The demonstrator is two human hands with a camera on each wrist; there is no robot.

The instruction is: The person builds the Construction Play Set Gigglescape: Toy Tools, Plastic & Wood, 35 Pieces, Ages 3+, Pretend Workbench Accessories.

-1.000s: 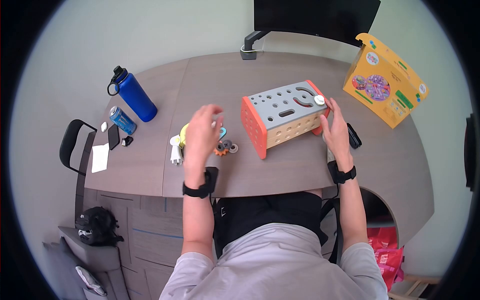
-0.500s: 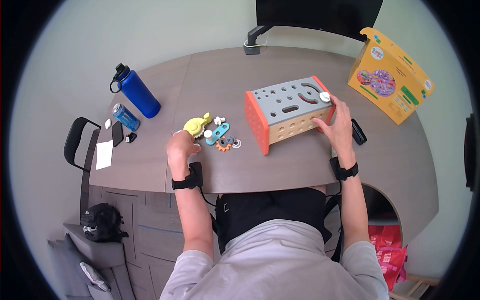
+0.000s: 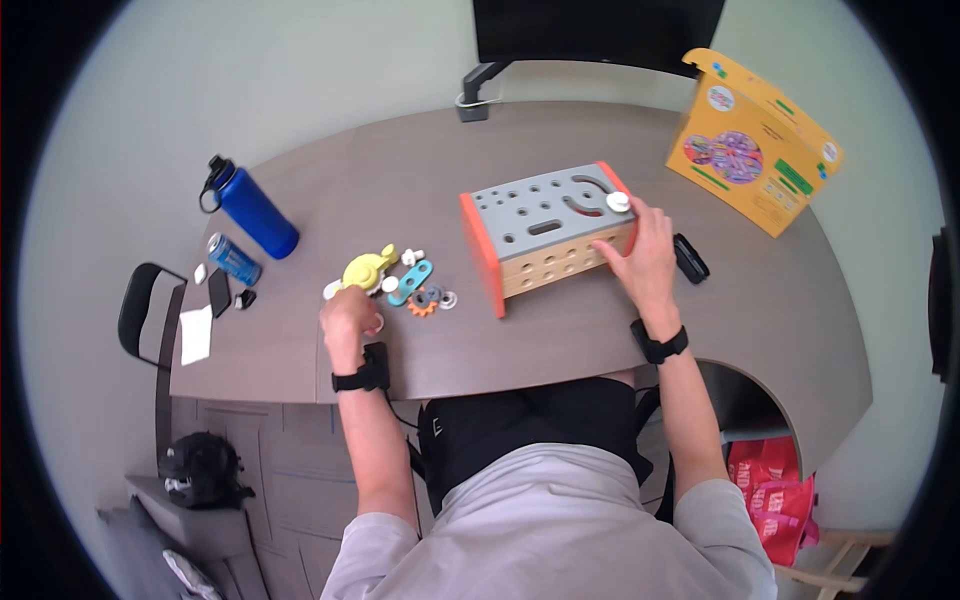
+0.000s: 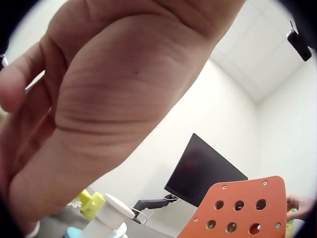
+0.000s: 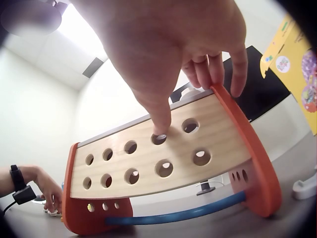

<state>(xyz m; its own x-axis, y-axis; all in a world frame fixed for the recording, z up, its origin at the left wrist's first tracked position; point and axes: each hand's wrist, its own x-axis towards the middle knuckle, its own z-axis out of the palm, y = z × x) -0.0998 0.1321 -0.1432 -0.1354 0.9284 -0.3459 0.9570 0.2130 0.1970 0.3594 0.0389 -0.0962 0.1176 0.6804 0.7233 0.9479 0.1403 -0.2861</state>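
Observation:
A toy workbench [image 3: 540, 225] with grey top, holed wooden side and red-orange end panels stands in the middle of the table. My right hand [image 3: 648, 262] grips its right end. In the right wrist view the thumb [image 5: 161, 121] presses on the wooden side at a hole, fingers over the end panel. A white knob [image 3: 618, 202] sits on the top by that hand. My left hand [image 3: 348, 318] reaches down beside a yellow toy piece [image 3: 368, 270], among small white parts; I cannot tell whether it pinches one. Just right lie a teal link [image 3: 411, 284] and an orange gear [image 3: 422, 304].
At the left stand a blue bottle [image 3: 255, 215] and a blue can [image 3: 234, 260], with a phone [image 3: 219, 292] and white paper [image 3: 196, 334]. A black case [image 3: 690, 259] lies right of my right hand. A yellow box [image 3: 755, 145] and a monitor [image 3: 600, 30] stand behind.
My left hand has come down and to the left, from above the small parts to the table beside the yellow piece. The right hand stays at the workbench's right end.

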